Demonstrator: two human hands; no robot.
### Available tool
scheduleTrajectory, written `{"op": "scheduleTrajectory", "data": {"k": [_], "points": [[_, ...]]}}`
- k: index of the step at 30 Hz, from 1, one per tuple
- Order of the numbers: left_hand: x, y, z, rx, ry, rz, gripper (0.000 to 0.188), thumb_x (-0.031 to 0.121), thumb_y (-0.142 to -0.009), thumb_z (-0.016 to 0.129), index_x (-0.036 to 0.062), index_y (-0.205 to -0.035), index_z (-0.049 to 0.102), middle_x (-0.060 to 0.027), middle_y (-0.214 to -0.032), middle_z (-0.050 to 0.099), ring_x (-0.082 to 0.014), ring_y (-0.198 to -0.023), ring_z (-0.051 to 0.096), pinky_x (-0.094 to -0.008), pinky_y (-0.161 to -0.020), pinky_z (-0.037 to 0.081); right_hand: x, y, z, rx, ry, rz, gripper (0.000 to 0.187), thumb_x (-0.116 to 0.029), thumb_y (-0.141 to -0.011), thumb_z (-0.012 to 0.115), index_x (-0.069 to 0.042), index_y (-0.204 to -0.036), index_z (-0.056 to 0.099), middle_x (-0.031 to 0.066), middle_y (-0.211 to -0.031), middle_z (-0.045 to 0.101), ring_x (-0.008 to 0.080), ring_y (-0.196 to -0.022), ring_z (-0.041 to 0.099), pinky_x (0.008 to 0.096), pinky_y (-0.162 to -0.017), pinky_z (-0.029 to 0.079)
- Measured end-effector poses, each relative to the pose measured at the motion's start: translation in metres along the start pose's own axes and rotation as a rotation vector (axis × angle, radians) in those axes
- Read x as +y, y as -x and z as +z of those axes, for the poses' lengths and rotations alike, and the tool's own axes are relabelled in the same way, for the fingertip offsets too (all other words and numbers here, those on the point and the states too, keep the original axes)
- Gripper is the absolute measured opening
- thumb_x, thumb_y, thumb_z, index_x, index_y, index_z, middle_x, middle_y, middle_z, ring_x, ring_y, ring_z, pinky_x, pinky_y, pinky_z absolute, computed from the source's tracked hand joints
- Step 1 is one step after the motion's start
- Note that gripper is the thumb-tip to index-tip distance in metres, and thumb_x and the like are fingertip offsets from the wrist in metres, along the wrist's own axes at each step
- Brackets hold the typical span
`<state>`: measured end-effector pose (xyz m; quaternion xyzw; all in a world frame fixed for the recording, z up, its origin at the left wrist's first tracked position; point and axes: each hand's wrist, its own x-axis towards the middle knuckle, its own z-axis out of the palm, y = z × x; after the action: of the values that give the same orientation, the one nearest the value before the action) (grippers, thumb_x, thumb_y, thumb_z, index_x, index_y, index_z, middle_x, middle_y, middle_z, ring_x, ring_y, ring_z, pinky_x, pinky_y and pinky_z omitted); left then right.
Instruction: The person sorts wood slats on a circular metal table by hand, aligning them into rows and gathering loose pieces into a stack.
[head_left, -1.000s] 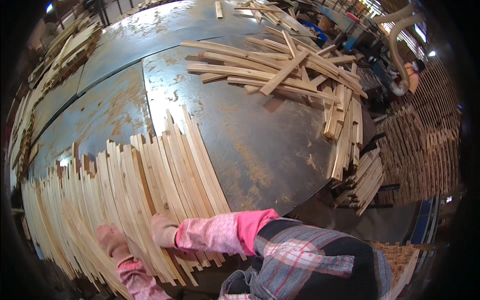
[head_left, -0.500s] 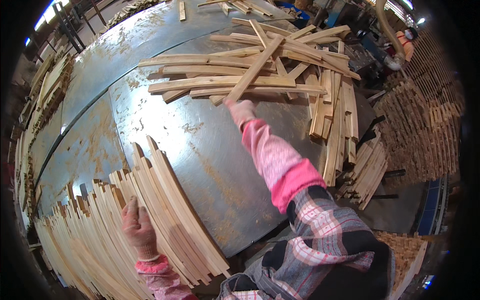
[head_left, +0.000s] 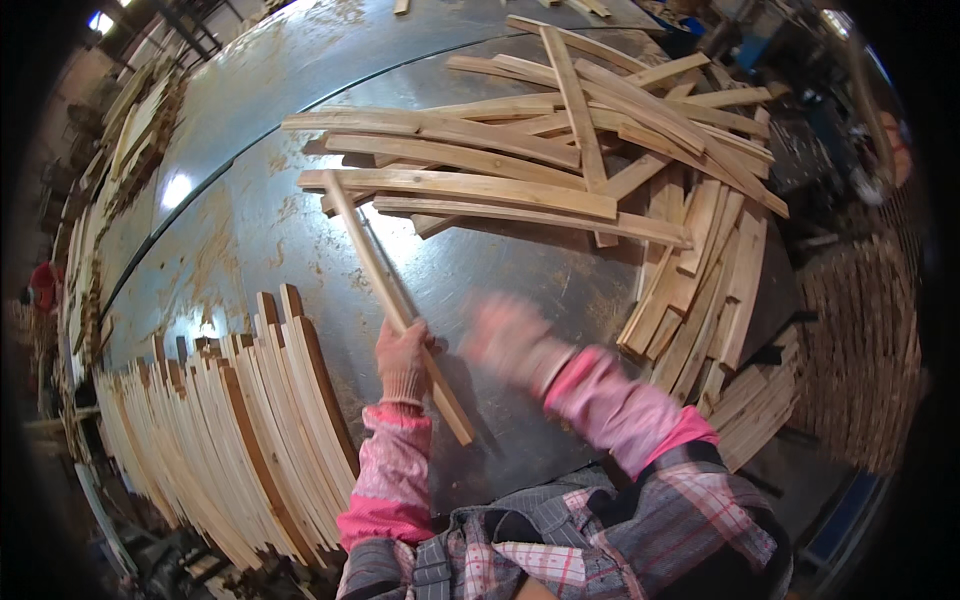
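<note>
My gloved left hand (head_left: 402,358) is closed around a wooden strip (head_left: 372,262), which slants over the metal table between the two groups of wood. To its right my gloved right hand (head_left: 508,338) is smeared by motion, so its fingers do not show clearly; no strip is visible in it. A loose, crisscrossed pile of wooden strips (head_left: 470,160) spreads across the far middle and right of the table. Near my left forearm, a row of strips (head_left: 230,440) lies side by side at the near left, their far ends uneven.
The metal table (head_left: 250,225) carries patches of sawdust and a dark curved seam. Stacked wood (head_left: 145,130) lines the far left edge. On the right stand a large stack of strips (head_left: 860,350) and a machine with a hose (head_left: 872,130).
My left hand has moved from the row toward the middle and now grips a strip. The right hand has drawn back from the loose pile toward me.
</note>
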<state>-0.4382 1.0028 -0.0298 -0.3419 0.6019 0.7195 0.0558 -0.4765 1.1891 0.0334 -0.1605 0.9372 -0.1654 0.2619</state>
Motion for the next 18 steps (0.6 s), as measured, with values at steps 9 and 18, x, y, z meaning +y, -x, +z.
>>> {"op": "scheduleTrajectory", "data": {"k": [9,18], "points": [[-0.052,0.021,-0.054,0.235,0.314,-0.057,0.025,-0.002,-0.085,0.066,0.0040,-0.105,0.052,-0.0098,-0.078,0.061,-0.0202,-0.056,0.060,-0.0334,-0.046,0.054,0.195,-0.080,-0.117,0.131,-0.141,-0.074,0.047,-0.033,-0.089,0.069,-0.002,-0.123,0.063,0.0153,-0.112,0.072,0.0303,-0.103,0.070,0.0443,-0.091,0.055],[-0.055,0.018,-0.054,0.204,0.371,-0.042,0.028,-0.002,-0.086,0.059,0.0044,-0.111,0.048,-0.0137,-0.081,0.060,-0.0234,-0.057,0.060,-0.0365,-0.046,0.052,0.177,-0.021,-0.045,-0.618,-1.682,0.208,0.073,-0.062,-0.099,0.046,0.005,-0.126,0.055,0.0226,-0.099,0.069,0.0303,-0.076,0.069,0.0400,-0.066,0.061]]}}
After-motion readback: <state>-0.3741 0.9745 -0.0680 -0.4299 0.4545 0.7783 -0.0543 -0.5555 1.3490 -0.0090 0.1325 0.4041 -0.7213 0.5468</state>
